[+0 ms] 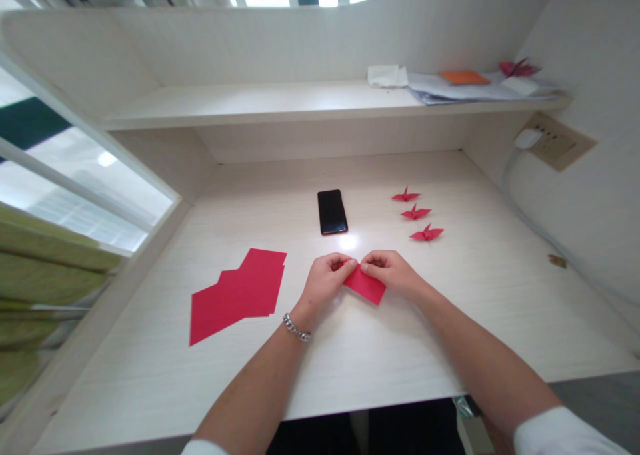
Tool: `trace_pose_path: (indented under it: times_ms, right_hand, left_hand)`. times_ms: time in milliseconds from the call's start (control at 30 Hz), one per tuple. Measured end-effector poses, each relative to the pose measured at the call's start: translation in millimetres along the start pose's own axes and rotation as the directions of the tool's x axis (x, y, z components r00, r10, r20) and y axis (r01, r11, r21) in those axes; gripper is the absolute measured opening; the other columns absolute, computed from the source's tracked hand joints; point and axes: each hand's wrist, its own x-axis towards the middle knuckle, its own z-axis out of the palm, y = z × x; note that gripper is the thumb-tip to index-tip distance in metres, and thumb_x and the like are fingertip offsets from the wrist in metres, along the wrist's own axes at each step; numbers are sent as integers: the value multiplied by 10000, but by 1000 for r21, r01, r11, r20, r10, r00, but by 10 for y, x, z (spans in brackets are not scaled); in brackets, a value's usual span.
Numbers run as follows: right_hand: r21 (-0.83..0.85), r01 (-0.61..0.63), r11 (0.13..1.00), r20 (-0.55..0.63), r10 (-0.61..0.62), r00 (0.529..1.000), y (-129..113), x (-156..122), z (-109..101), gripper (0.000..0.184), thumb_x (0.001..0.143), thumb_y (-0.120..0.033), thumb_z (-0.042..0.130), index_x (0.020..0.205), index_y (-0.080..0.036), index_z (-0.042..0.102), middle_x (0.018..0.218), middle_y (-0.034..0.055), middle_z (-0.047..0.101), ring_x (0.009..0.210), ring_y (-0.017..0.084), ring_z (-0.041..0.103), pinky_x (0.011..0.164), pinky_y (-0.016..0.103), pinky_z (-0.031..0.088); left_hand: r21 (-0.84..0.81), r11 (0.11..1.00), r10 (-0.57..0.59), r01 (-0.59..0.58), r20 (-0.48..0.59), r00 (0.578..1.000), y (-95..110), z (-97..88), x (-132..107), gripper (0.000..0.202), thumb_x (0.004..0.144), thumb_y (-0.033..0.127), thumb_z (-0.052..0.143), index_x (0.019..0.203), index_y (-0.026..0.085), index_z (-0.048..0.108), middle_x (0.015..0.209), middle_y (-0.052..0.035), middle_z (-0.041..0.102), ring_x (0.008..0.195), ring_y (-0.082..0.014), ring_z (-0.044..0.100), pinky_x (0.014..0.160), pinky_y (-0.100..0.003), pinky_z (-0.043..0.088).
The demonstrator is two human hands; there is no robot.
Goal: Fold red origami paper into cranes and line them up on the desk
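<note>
A piece of red paper point(367, 286), folded into a small rectangle, is held between both hands just above or on the desk. My left hand point(327, 277) pinches its upper left edge between thumb and fingers, and a silver chain bracelet point(296, 328) circles that wrist. On the other side, my right hand point(393, 271) pinches the upper edge, its thumb close to the left thumb. The fingers hide part of the top edge. Left of my hands lie several overlapping red paper sheets point(245, 288). Beyond the right hand stand three folded red paper cranes point(415, 213) in a row.
A black phone point(333, 212) lies on the pale desk point(365, 375) beyond my hands. Above runs a shelf point(250, 101) with papers point(425, 93), an orange square point(464, 77) and a larger red paper crane point(520, 67). A white charger point(528, 138) with a cable sits in the right wall socket.
</note>
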Motion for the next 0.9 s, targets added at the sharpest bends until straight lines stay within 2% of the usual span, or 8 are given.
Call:
trace_pose_path:
  times_ms: [167,400,500,633,767,900]
  right_hand:
    - [-69,-5,998,-20,4,1000,2,6,23,153,754,-295,605,748,-151,656,660,-1,624,595,129,531,540,234,382]
    - [-30,-44,999,-26,43,999,-69,-23,54,122,733,-254,591,706,-147,644,626,-11,602,571,118,514,532,230,371]
    - [-34,-47,998,-46,45,998,-67,-19,57,113,717,-227,575,694,-149,654,618,-12,608,572,119,518,538,230,375]
    - [-61,-33,998,-75,28,997,-49,-5,20,103,685,-193,565,665,-156,659,576,-18,605,553,118,519,525,226,372]
    - [39,-80,996,-49,82,995,-38,11,-50,93,665,-181,553,621,-161,633,503,-19,590,485,117,519,503,231,397]
    - [131,-80,988,-85,91,992,-18,34,-136,69,660,-184,570,628,-161,627,518,-8,613,475,116,533,503,235,424]
  left_hand:
    - [63,998,27,-30,49,998,11,-4,-4,258,726,359,699,834,126,713,728,-43,677,656,-153,575,591,-233,427]
    - [188,980,72,-72,4,997,-19,-1,8,306,813,385,584,690,122,680,607,-9,589,575,-126,488,519,-228,346]
    - [206,973,109,-104,-11,994,7,14,-5,303,824,384,570,713,126,686,603,-1,583,588,-130,495,535,-229,361]
    - [228,966,153,-122,-123,981,38,-27,4,306,819,406,579,729,134,687,637,-3,606,605,-133,510,553,-228,377]
    - [188,977,147,-96,-277,950,29,-111,44,345,817,451,579,695,139,662,650,-9,621,603,-134,518,548,-227,384]
    - [134,986,138,-99,-323,936,14,-138,60,337,811,447,593,687,142,664,655,-14,629,611,-135,527,554,-223,396]
